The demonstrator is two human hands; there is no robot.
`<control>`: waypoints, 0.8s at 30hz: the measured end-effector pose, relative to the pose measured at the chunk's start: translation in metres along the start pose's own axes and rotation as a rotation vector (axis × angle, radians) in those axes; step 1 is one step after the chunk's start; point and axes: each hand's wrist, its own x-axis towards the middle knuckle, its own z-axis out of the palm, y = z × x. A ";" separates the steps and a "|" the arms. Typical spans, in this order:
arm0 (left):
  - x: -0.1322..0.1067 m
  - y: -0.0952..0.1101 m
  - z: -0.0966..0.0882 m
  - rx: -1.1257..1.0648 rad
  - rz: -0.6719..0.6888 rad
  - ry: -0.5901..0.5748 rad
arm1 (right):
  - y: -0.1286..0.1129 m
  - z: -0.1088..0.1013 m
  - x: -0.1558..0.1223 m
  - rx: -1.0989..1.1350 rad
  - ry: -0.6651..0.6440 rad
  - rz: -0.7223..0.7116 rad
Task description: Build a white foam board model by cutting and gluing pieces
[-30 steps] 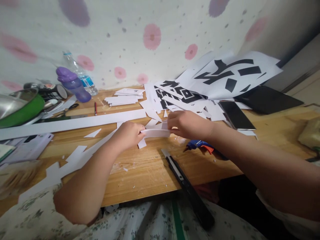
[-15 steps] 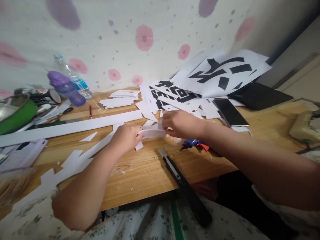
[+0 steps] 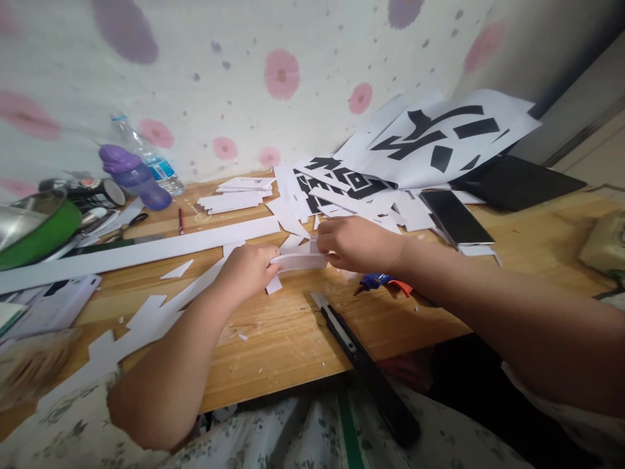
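Observation:
My left hand and my right hand each pinch one end of a small white paper strip, held just above the wooden table. Both hands are closed on it, the left at its left end, the right at its right end. More white paper scraps lie on the table right behind the strip. A black utility knife lies on the table just in front of my hands, its blade end pointing toward them. A blue and orange glue gun lies under my right wrist.
A long white paper strip crosses the table at the left. Printed sheets with black shapes pile up at the back right beside a phone and a dark tablet. A green bowl, purple bottle and scissors sit back left.
My hands keep hold of the small paper strip in nearly the same spot. The camera has shifted slightly, so everything sits a little differently in view.

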 end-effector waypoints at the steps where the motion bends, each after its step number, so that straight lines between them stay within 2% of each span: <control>1: 0.000 0.000 0.000 -0.001 0.003 -0.004 | 0.000 0.000 0.000 -0.002 -0.003 -0.001; 8: 0.001 0.003 0.007 0.119 0.024 0.010 | -0.002 -0.004 0.000 -0.032 -0.013 -0.019; 14: 0.002 0.007 0.010 0.135 0.038 0.014 | -0.001 -0.004 0.000 -0.053 -0.030 -0.033; 18: 0.003 0.009 0.014 0.094 0.073 0.099 | -0.002 -0.002 0.001 -0.041 -0.016 -0.048; 21: 0.006 0.011 0.019 0.034 0.095 0.139 | 0.001 -0.003 0.000 0.026 0.003 -0.043; 24: 0.009 0.013 0.022 0.013 0.086 0.119 | 0.014 -0.008 -0.007 0.175 0.064 -0.049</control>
